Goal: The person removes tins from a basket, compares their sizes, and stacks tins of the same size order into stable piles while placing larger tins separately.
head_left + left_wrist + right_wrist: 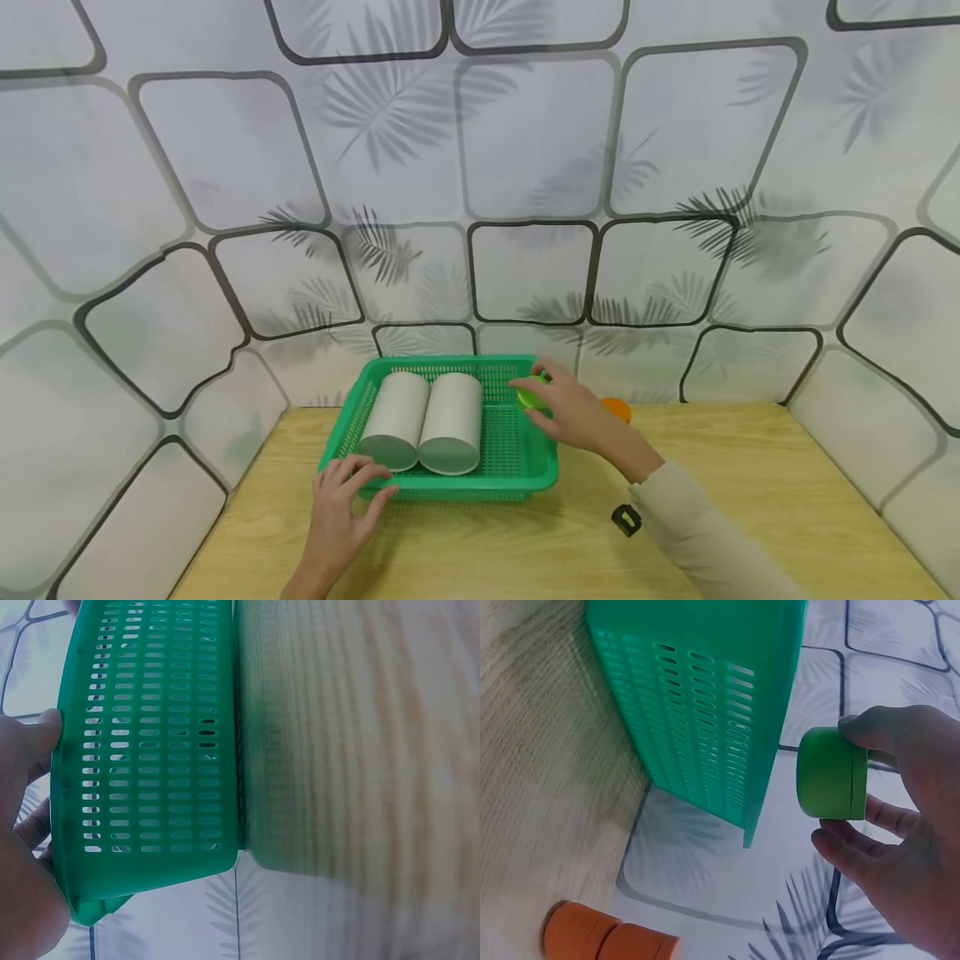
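We see a pale wall covering (pixel 540 133), printed with dark rounded outlines and grey leaves, behind a light wood-grain worktop (pixel 480 550). On the worktop we have a green perforated plastic basket (pixel 495 483). A smooth white cylinder (pixel 395 421) and a matching second white cylinder (pixel 452 423) lie side by side in its left part. The left grip (pixel 341 504) pinches the near rim at the left corner, fingers curled over it. From a pale beige sleeve (pixel 697 525), the right grip (pixel 566 408) reaches over the basket's right end, thumb and fingers pinching a short lime-green cylinder (pixel 531 393) above rim level. Just right of the basket we find a stack of short orange cylinders (pixel 617 409) on the worktop. Smallest is a black object (pixel 626 519) with a yellowish-green middle beside the sleeve; we cannot tell what it is.
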Motion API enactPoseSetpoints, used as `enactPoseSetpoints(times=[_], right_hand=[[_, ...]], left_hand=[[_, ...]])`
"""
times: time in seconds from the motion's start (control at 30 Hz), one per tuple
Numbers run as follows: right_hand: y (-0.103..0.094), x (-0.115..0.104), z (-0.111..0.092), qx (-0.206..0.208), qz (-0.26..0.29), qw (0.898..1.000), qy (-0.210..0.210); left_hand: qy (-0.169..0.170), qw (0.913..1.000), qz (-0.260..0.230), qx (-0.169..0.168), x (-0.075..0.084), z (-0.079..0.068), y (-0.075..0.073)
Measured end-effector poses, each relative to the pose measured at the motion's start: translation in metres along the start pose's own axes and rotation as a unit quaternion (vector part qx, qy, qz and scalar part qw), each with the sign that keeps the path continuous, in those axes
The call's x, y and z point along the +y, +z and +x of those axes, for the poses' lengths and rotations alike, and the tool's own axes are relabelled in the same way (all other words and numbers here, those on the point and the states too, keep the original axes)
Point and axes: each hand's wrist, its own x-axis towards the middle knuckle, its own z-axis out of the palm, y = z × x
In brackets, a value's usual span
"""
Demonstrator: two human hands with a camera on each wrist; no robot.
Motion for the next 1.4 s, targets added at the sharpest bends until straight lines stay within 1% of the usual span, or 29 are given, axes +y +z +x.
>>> enactPoseSetpoints(times=[0.1,0.2,0.37,0.47,0.6,0.73,0.83,1.03,1.07,1.17,1.3,1.4], right_hand=[[-0.004,0.001,-0.007,0.021,0.016,1.000,0.017],[-0.007,0.002,-0.013,0.038,0.038,0.998,0.026],[-0.008,0.005,-0.025,0.065,0.074,0.995,0.023],[-0.008,0.006,-0.033,0.078,0.099,0.992,0.032],[-0.007,0.008,-0.041,0.080,0.131,0.986,0.064],[-0.003,0.011,-0.048,0.087,0.162,0.978,0.097],[-0.001,0.012,-0.054,0.107,0.183,0.972,0.105],[0.003,0.015,-0.064,0.159,0.189,0.963,0.109],[0.003,0.016,-0.066,0.168,0.191,0.961,0.110],[0.004,0.018,-0.071,0.194,0.212,0.950,0.121],[0.003,0.021,-0.078,0.220,0.265,0.927,0.146],[0.001,0.022,-0.082,0.236,0.290,0.913,0.161]], left_hand=[[-0.002,1.0000,0.001,-0.002,0.000,0.001,0.000],[-0.005,1.0000,0.001,-0.005,-0.001,0.000,0.001],[-0.003,1.0000,0.002,-0.002,-0.001,-0.001,0.001],[-0.001,1.0000,0.001,-0.001,0.000,0.000,0.001],[0.000,1.0000,-0.001,-0.003,0.001,0.001,0.002],[-0.001,1.0000,0.000,-0.002,0.001,0.000,0.002],[-0.001,1.0000,0.003,-0.003,0.001,0.000,0.002],[-0.005,1.0000,0.006,-0.004,0.000,-0.001,0.001],[-0.005,1.0000,0.007,-0.004,0.001,-0.001,0.001],[-0.008,0.9999,0.007,-0.004,0.001,0.000,0.000],[-0.009,0.9999,0.010,-0.005,0.003,0.000,0.000],[-0.009,0.9999,0.009,-0.005,0.003,0.001,0.000]])
